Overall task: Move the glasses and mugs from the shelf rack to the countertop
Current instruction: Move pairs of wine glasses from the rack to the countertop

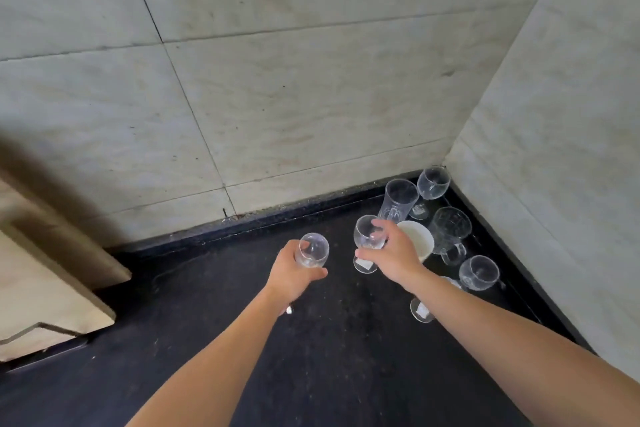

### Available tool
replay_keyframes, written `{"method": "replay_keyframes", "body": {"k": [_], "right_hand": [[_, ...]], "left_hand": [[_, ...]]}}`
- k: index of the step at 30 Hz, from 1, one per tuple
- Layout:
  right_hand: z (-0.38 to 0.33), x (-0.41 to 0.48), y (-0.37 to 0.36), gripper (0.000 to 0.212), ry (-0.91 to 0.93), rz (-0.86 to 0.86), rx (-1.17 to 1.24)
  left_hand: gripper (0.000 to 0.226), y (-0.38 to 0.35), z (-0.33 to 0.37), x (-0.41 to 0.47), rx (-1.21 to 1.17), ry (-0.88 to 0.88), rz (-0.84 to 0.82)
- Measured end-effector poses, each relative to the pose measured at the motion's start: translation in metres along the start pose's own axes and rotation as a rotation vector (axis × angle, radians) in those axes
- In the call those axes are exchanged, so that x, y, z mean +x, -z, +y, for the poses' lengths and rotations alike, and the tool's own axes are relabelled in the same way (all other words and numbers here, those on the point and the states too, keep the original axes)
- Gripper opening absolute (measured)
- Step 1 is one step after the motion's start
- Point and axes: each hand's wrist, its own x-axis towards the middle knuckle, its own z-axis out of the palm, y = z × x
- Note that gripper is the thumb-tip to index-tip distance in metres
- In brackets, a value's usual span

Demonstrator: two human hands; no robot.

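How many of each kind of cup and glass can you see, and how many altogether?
Clear stemmed wine glasses: 5 (2 held, 1 partly hidden)
Tall clear glass tumbler: 1
Clear patterned glass mug: 1
White cup: 1
Total: 8

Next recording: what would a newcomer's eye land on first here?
The person's left grip holds a wine glass at centre, and the right grip holds a second wine glass beside it, both over the black countertop. Behind the right grip, a tall glass, a glass mug and a white cup crowd the corner of the tiled walls.
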Motion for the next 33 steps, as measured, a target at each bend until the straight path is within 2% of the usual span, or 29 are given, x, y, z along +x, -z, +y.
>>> {"method": "replay_keyframes", "body": {"k": [8,12,17,19,21,25,29,33], "right_hand": [[0.014,0.094,-0.033,0.075,-0.006,0.022,-0.069],[0.020,0.108,-0.040,0.077,-0.033,0.022,-0.066],[0.019,0.104,-0.037,0.084,-0.066,0.015,-0.088],[0.018,0.092,-0.031,0.085,-0.127,-0.007,-0.096],[0.017,0.073,-0.023,0.073,-0.151,-0.057,-0.170],[0.012,0.032,-0.001,0.044,0.016,-0.208,-0.479],[0.003,0.001,0.018,0.040,0.297,-0.314,-0.853],[-0.010,-0.034,0.015,0.039,0.540,-0.414,-0.995]], "left_hand": [[0.055,-0.015,-0.013,0.090,-0.008,0.044,0.059],[0.057,-0.020,-0.011,0.107,-0.018,0.006,0.064],[0.074,-0.022,-0.011,0.103,-0.001,0.031,0.054],[0.070,-0.020,-0.013,0.091,0.064,0.095,0.094],[0.057,-0.016,-0.016,0.073,0.143,0.168,0.123],[0.037,-0.008,-0.019,0.024,0.290,0.225,0.104],[0.034,-0.005,-0.026,-0.041,0.449,0.223,0.113],[0.035,-0.010,-0.041,-0.122,0.535,0.237,0.219]]}}
